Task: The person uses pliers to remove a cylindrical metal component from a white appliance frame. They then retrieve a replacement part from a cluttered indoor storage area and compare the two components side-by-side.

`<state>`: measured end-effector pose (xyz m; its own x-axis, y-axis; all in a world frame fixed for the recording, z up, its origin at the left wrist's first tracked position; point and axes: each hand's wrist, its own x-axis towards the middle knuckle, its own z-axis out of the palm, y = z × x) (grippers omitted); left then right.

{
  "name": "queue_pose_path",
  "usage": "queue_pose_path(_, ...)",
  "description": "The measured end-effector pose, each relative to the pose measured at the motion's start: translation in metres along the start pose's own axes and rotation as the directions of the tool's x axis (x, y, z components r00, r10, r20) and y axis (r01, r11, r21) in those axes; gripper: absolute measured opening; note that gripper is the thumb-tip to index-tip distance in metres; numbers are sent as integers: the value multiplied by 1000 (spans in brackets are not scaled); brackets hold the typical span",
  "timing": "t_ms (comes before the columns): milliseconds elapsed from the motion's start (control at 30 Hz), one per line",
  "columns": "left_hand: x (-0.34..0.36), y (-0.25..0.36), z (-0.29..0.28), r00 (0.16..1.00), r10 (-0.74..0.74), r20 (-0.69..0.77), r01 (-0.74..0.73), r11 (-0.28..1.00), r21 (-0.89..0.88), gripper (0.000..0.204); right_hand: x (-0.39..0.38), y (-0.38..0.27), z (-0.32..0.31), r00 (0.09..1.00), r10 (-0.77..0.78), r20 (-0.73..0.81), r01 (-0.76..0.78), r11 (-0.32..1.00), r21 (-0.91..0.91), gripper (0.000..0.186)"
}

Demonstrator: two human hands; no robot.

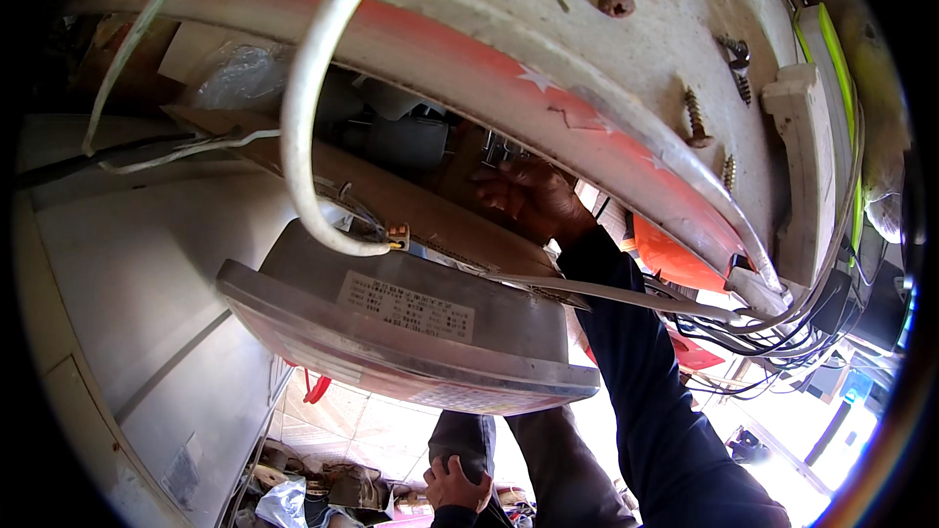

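White cable (299, 127), grey casing (518, 323) near right hand (536, 198)

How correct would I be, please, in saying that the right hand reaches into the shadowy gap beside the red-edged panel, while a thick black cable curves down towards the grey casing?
Only the colour is wrong: the head view shows a thick white cable curving down towards the grey casing. The right hand does reach into the shadowy gap.

Screws (617, 5) look rusty metal, the casing (518, 318) dull plastic, the sleeve (641, 372) cloth.
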<state>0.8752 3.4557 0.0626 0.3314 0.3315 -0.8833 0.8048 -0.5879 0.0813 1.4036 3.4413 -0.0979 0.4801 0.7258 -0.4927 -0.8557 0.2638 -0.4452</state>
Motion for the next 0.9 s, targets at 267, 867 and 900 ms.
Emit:
queue_pose_path(267, -1, -1, 3, 1000, 3, -25, -3, 1000, -5, 72, 0, 5, 8, 998, -47, -43, 45, 998, -50, 23)
queue_pose_path(867, -4, -3, 4, 1000, 14, -21, -14, 1000, 23, 73, -58, -5, 42, 935, -268, -232, 36, 723, -690, 36)
queue_pose_path(900, -5, -4, 6, 1000, 12, -22, -11, 1000, 12, 73, -59, -5, 43, 924, -273, -267, 1, 701, -713, 36)
